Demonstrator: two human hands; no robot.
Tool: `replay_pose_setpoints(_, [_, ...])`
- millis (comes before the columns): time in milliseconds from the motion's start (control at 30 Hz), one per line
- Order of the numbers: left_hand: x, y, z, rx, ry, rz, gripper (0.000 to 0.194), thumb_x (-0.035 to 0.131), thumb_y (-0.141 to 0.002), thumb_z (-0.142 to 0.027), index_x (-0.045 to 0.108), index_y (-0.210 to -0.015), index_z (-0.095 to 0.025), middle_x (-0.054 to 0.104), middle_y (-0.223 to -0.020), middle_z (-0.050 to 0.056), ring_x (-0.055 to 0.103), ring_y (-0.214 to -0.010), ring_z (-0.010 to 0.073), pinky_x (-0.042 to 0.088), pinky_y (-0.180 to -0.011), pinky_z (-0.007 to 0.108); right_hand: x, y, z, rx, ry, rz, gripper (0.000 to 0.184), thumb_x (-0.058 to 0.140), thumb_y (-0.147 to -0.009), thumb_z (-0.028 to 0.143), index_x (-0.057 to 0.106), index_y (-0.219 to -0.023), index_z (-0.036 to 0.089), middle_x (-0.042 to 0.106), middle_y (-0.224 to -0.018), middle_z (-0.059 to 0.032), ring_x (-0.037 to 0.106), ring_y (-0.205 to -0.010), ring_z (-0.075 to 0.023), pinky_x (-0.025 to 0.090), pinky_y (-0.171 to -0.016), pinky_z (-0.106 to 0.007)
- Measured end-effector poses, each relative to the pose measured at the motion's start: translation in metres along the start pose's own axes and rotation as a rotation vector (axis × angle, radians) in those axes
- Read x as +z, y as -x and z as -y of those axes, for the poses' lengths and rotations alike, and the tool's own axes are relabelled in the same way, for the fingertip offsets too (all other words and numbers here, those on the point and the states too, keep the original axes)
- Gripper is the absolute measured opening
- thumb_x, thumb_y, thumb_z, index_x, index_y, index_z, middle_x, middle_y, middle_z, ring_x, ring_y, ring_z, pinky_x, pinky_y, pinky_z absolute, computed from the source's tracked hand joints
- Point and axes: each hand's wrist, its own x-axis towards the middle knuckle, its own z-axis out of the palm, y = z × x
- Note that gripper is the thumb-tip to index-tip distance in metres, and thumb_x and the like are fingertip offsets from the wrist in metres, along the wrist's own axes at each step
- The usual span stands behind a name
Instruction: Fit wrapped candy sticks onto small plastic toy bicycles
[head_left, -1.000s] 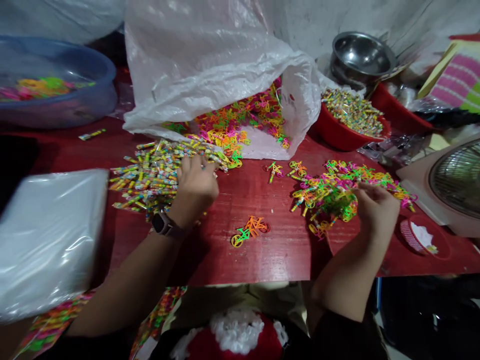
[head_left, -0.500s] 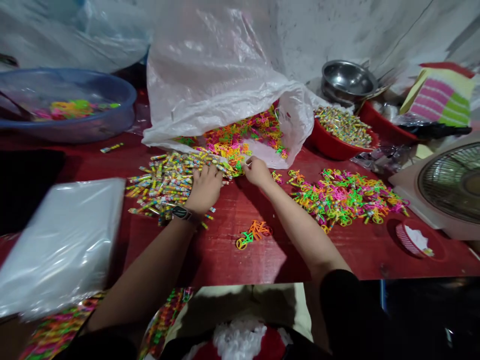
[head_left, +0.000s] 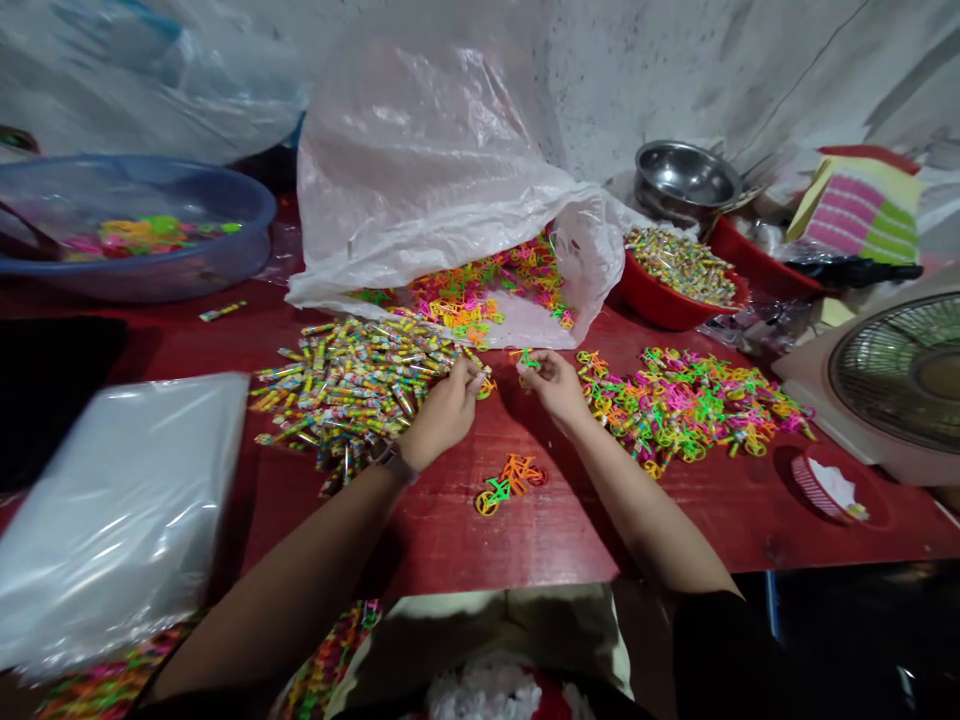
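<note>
My left hand point(head_left: 446, 415) is at the right edge of a heap of wrapped candy sticks point(head_left: 345, 385), pinching a small yellow-orange plastic bicycle toy point(head_left: 486, 388). A few centimetres away, my right hand point(head_left: 553, 385) holds a green and orange bicycle toy point(head_left: 527, 358) in its fingertips. Both hands are close together above the red table point(head_left: 442, 530). To the right lies a heap of neon plastic bicycle toys point(head_left: 690, 405). One orange and green bicycle toy point(head_left: 510, 485) lies apart below my hands.
A white plastic bag point(head_left: 420, 170) spills more bicycle toys at the back. Nearby are a red bowl of candy sticks point(head_left: 667, 290), a blue basin point(head_left: 135, 225), a steel bowl point(head_left: 686, 180), a fan point(head_left: 907, 375) and a stack of clear plastic sheets point(head_left: 120, 520).
My right hand has come from the right heap to the middle and now holds a bicycle toy. My left hand has shifted from atop the candy to its right edge.
</note>
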Motion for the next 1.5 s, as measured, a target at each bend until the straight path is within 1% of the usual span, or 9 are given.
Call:
replay_pose_setpoints(100, [0.012, 0.008, -0.009, 0.028, 0.246, 0.119, 0.021, 0.044, -0.105, -0.039, 0.053, -0.11, -0.021, 0.064, -0.093, 0.004, 0.061, -0.083, 0.0179, 0.047, -0.079, 0.029, -0.004, 0.033, 0.008, 0.042, -0.261, 0.063, 0.046, 0.085, -0.07, 0.052, 0.061, -0.093, 0.02, 0.06, -0.081, 0.0028, 0.055, -0.067, -0.012, 0.049, -0.058, -0.024])
replay_pose_setpoints(200, [0.024, 0.016, -0.013, 0.024, 0.405, 0.174, 0.021, 0.049, -0.104, -0.041, 0.054, -0.109, -0.022, 0.06, -0.086, 0.0, 0.056, -0.078, 0.0152, 0.046, -0.076, 0.027, -0.004, 0.051, 0.009, 0.108, -0.354, 0.131, 0.044, 0.089, -0.067, 0.049, 0.062, -0.089, 0.021, 0.061, -0.078, 0.0035, 0.055, -0.063, -0.0113, 0.048, -0.053, -0.024])
replay_pose_setpoints(400, [0.034, 0.023, -0.012, -0.021, 0.51, 0.167, 0.023, 0.058, -0.099, -0.043, 0.054, -0.1, -0.021, 0.058, -0.077, -0.002, 0.053, -0.07, 0.0137, 0.042, -0.07, 0.026, -0.005, 0.056, 0.008, 0.122, -0.405, 0.173, 0.045, 0.088, -0.068, 0.053, 0.062, -0.088, 0.022, 0.061, -0.068, 0.0057, 0.054, -0.053, -0.0111, 0.043, -0.047, -0.024])
replay_pose_setpoints(567, [0.037, 0.029, -0.019, -0.092, 0.569, 0.13, 0.022, 0.06, -0.098, -0.039, 0.051, -0.089, -0.021, 0.055, -0.071, -0.003, 0.05, -0.065, 0.0122, 0.04, -0.065, 0.025, -0.002, 0.061, 0.006, 0.167, -0.442, 0.187, 0.048, 0.09, -0.066, 0.053, 0.06, -0.082, 0.021, 0.059, -0.065, 0.0064, 0.052, -0.051, -0.0101, 0.043, -0.05, -0.024])
replay_pose_setpoints(767, [0.044, 0.03, -0.03, -0.142, 0.709, 0.068, 0.027, 0.064, -0.092, -0.04, 0.045, -0.085, -0.022, 0.05, -0.062, -0.007, 0.046, -0.058, 0.0105, 0.037, -0.059, 0.024, -0.001, 0.06, -0.002, 0.049, -0.376, 0.155, 0.046, 0.09, -0.068, 0.054, 0.06, -0.078, 0.021, 0.06, -0.068, 0.0044, 0.051, -0.062, -0.0115, 0.041, -0.06, -0.024])
replay_pose_setpoints(867, [0.045, 0.03, -0.032, -0.155, 0.716, 0.06, 0.028, 0.065, -0.09, -0.041, 0.045, -0.084, -0.022, 0.049, -0.061, -0.007, 0.045, -0.056, 0.0103, 0.035, -0.057, 0.024, -0.003, 0.061, 0.001, 0.016, -0.288, 0.169, 0.046, 0.088, -0.07, 0.056, 0.06, -0.078, 0.02, 0.058, -0.069, 0.0042, 0.048, -0.063, -0.0121, 0.038, -0.062, -0.025])
replay_pose_setpoints(1067, [0.046, 0.031, -0.025, -0.165, 0.697, 0.04, 0.028, 0.065, -0.091, -0.043, 0.047, -0.087, -0.022, 0.051, -0.062, -0.007, 0.045, -0.056, 0.0107, 0.034, -0.057, 0.024, -0.002, 0.066, 0.007, -0.133, -0.16, 0.085, 0.04, 0.079, -0.082, 0.055, 0.059, -0.08, 0.02, 0.055, -0.073, 0.0035, 0.047, -0.067, -0.0123, 0.036, -0.065, -0.025])
replay_pose_setpoints(1267, [0.037, 0.032, -0.03, -0.093, 0.741, 0.088, 0.029, 0.063, -0.096, -0.046, 0.048, -0.091, -0.022, 0.052, -0.066, -0.006, 0.048, -0.06, 0.0115, 0.038, -0.062, 0.024, 0.007, 0.064, -0.011, 0.016, -0.377, 0.265, 0.051, 0.087, -0.07, 0.061, 0.057, -0.077, 0.02, 0.056, -0.069, 0.0036, 0.048, -0.062, -0.0118, 0.037, -0.062, -0.025])
replay_pose_setpoints(1500, [0.031, 0.034, -0.031, -0.013, 0.549, 0.025, 0.021, 0.059, -0.1, -0.041, 0.054, -0.103, -0.021, 0.056, -0.072, -0.003, 0.051, -0.063, 0.0118, 0.038, -0.062, 0.025, 0.003, 0.06, 0.002, -0.082, -0.425, 0.048, 0.043, 0.085, -0.075, 0.055, 0.06, -0.08, 0.021, 0.055, -0.073, 0.0039, 0.047, -0.066, -0.0115, 0.039, -0.066, -0.026])
